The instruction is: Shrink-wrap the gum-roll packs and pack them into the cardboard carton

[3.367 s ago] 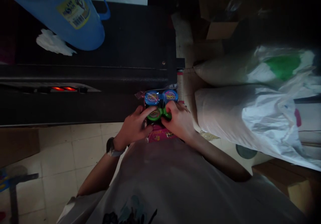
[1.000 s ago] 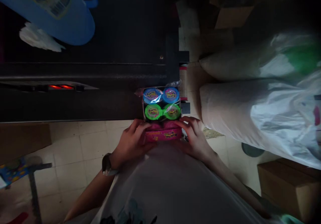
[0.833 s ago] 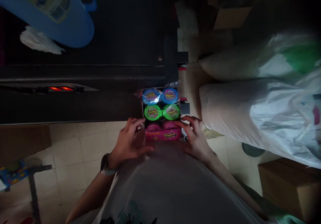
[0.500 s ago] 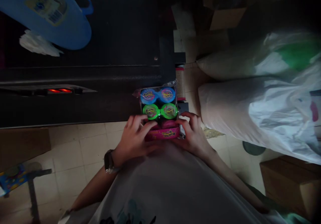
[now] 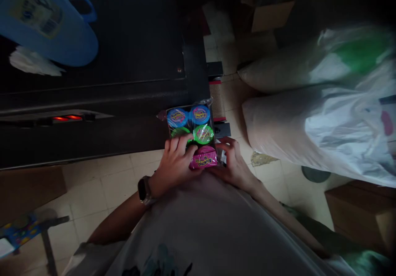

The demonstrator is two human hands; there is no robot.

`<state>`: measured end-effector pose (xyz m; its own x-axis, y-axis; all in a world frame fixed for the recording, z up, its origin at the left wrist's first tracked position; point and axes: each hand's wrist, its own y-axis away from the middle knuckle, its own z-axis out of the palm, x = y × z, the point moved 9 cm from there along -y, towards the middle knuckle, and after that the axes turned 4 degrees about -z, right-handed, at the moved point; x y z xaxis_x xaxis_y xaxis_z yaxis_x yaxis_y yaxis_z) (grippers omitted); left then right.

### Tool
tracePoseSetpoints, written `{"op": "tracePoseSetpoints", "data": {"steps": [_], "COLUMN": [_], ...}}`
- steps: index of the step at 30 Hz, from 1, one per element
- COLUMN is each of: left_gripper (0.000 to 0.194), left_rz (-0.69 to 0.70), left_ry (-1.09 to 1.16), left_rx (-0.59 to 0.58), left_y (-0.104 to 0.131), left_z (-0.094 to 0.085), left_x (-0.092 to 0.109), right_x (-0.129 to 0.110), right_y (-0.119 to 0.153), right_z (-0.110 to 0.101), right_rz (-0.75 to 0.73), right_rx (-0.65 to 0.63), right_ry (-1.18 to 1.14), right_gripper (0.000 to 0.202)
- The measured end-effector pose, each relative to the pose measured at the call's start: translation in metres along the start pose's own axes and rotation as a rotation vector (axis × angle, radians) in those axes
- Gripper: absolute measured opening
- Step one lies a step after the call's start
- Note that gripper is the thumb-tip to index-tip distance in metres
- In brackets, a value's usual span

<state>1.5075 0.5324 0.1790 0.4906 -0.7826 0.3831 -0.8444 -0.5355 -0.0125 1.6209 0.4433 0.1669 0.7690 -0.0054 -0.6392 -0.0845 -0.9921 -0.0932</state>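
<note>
A clear-wrapped pack [image 5: 189, 121] lies against the edge of the black machine, with blue round containers at its far side, green ones in the middle and a pink one nearest my body. My left hand [image 5: 177, 158], with a watch on its wrist, grips the pack's left side, its fingers bent over the left green container and its thumb by the pink one. My right hand [image 5: 234, 162] has its fingers curled at the near right corner, holding the pack there beside some loose clear film. The undersides of both hands are hidden.
The black machine [image 5: 133, 41] with lit red switches spans the upper left, bearing a blue jug [image 5: 66, 41] and crumpled white tissue [image 5: 34, 61]. Large white sacks [image 5: 278, 123] stand at the right, above a cardboard box [image 5: 355, 210]. A belt [image 5: 217, 100] shows beyond the machine's edge.
My left hand has moved farther over the pack and now covers part of the left green container. The camera view has shifted slightly, and my right hand stays at the right corner.
</note>
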Motion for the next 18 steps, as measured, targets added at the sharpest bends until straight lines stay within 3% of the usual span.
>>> {"op": "tracePoseSetpoints", "data": {"steps": [4, 9, 18], "left_gripper": [0.061, 0.042, 0.030], "left_rz": [0.020, 0.025, 0.009], "left_ry": [-0.032, -0.070, 0.026], "left_rx": [0.029, -0.013, -0.013], "left_y": [0.003, 0.002, -0.001], "left_z": [-0.004, 0.000, -0.002], "left_x": [0.004, 0.005, 0.003], "right_x": [0.002, 0.008, 0.009], "right_y": [0.003, 0.005, 0.009], "right_z": [0.004, 0.015, 0.015], "right_rz": [-0.003, 0.049, 0.071], "right_rx": [0.068, 0.109, 0.157], "right_ry": [-0.116, -0.227, -0.266], "right_gripper": [0.066, 0.059, 0.055]}}
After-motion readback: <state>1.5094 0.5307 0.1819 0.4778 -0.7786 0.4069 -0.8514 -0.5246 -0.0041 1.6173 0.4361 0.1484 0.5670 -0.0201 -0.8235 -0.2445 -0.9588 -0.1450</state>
